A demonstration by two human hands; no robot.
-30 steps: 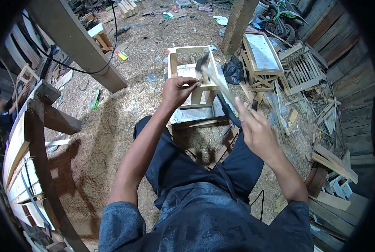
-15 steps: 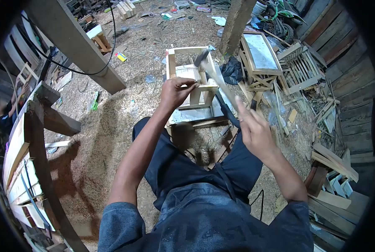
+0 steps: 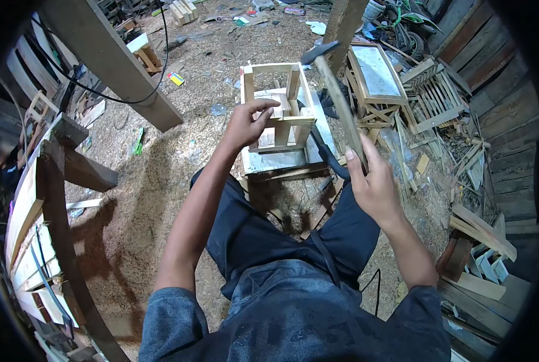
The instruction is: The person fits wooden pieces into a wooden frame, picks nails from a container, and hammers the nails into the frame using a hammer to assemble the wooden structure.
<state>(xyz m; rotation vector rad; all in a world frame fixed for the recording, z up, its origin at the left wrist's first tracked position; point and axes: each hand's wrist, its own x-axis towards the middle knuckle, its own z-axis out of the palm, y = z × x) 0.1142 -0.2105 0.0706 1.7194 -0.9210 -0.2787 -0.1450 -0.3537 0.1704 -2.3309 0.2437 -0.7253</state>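
A hammer (image 3: 342,105) with a pale wooden handle and a dark metal head is raised on the right. My right hand (image 3: 375,181) is closed round the lower part of its handle. In front of me a small wooden frame (image 3: 293,121) of pale bars stands on a low, light-topped board (image 3: 268,161). Over the frame's near left corner is my left hand (image 3: 249,123), its thumb and forefinger apart. Nothing shows between those fingers. The hand covers part of the near bar.
A framed panel (image 3: 375,71) and a slatted wooden piece (image 3: 432,96) stand at the right. To the left rise a wooden post (image 3: 119,66) and a curved wooden structure (image 3: 55,181). A person (image 3: 7,166) is at the far left. Wood shavings cover the floor (image 3: 161,175).
The hammer has lifted away from the frame, its head now higher and further right. My left thumb and forefinger have parted from a pinch at the near bar, and the hand has shifted slightly left.
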